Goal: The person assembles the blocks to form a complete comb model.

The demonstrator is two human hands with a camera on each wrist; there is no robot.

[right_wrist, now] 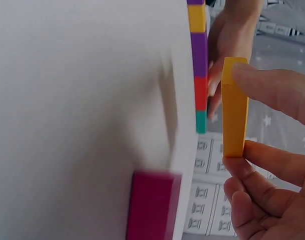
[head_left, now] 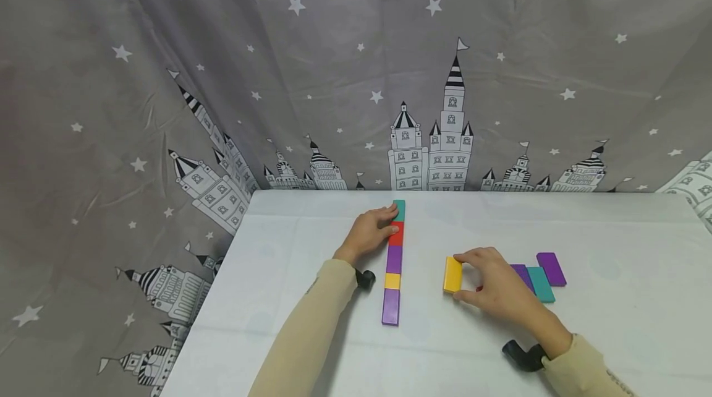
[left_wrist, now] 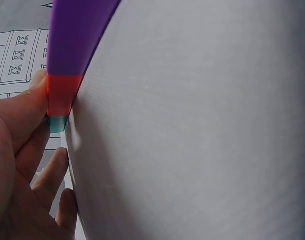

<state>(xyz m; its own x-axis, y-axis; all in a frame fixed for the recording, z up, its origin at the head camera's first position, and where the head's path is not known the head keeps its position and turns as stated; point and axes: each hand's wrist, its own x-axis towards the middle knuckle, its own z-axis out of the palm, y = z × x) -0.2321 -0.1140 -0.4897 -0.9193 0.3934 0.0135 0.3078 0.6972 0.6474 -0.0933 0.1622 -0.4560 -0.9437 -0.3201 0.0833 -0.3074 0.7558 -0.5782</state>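
- Yellow block is held up off the white table, to the right of the row of blocks and apart from it.
- Its two short ends are pinched by the right hand, with the thumb at one end and fingertips at the other; the remaining fingers are bent.
- The row is made up of five pieces laid end to end: from its far end, a teal piece, a red piece, a purple piece, a short yellow piece and a second purple piece.
- The row's far end is touched by the left hand, its fingers loosely extended and spread, about the teal and red pieces; how firmly they are pressed cannot be told.
- Farther right of the row, a teal block is flanked by two purple blocks, one partly hidden by the right hand.
- A magenta block, cut off by the right wrist view's edge, is also seen on the table.
- Beyond the row, the table is backed by a grey curtain printed with stars and castles.
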